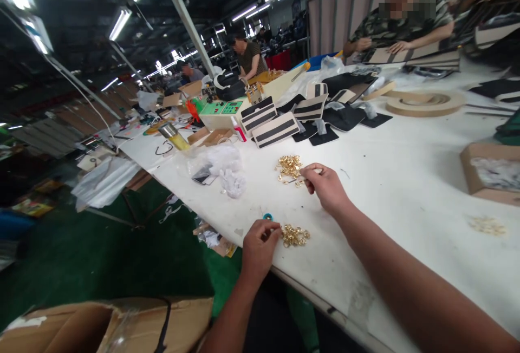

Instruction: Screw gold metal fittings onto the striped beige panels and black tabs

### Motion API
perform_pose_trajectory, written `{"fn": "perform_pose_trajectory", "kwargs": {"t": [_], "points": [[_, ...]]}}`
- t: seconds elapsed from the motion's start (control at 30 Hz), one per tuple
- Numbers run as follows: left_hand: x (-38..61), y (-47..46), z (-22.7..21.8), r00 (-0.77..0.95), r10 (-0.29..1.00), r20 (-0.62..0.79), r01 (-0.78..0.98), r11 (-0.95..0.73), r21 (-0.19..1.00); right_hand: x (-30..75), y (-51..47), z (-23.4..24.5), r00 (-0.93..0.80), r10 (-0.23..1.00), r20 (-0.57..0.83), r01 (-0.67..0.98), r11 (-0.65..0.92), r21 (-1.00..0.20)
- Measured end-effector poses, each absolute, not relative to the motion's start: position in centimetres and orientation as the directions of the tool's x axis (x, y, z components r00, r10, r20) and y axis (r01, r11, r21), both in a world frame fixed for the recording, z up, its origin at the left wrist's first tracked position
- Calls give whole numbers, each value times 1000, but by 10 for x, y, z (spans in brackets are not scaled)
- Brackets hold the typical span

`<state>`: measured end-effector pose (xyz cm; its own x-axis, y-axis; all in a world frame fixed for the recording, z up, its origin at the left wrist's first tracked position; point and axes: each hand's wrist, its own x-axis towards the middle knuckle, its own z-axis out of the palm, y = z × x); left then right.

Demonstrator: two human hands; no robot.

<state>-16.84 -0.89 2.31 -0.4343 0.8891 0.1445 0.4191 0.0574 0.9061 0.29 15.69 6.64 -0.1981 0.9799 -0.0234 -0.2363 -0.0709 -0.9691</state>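
Two heaps of small gold-coloured metal pieces lie on the white table [390, 180]. My right hand [326, 186] is at the right edge of the farther heap [289, 165], thumb and fingertips pinched together. What it pinches, if anything, is too small to make out. Closer to me, my left hand [259, 242] rests by the table's front edge, its fingertips closed beside the nearer heap [296, 235], which looks like rings. Whatever sits between those fingertips is hidden. Just beyond the left hand is a small teal round item [267, 216].
Beyond the heaps stand striped panels [276, 130], a red-and-white bottle [238, 129] and a green-fronted machine [221, 108]. Plastic bags [227, 166] lie left. Rightward are a tape roll [424, 104] and a cardboard box [473, 171]. Across the table, a person [402, 31] handles panels.
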Motion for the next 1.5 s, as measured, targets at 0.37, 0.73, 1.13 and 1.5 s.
{"fn": "perform_pose_trajectory", "kwargs": {"t": [0.37, 0.73, 1.13, 1.5], "points": [[-112, 78, 75, 86, 974, 211, 869, -177, 461, 54, 205, 70, 45, 985, -164, -600, -105, -793], [-62, 174, 39, 91, 992, 87, 931, -116, 347, 62, 218, 63, 58, 976, -211, -670, -119, -732], [-115, 82, 46, -363, 907, 216, 568, 32, 822, 28, 186, 64, -101, 988, -114, -520, -150, -841], [-157, -17, 11, -677, 733, 61, 153, 59, 987, -30, 106, 54, -540, 840, 52, -6, 58, -998]]}}
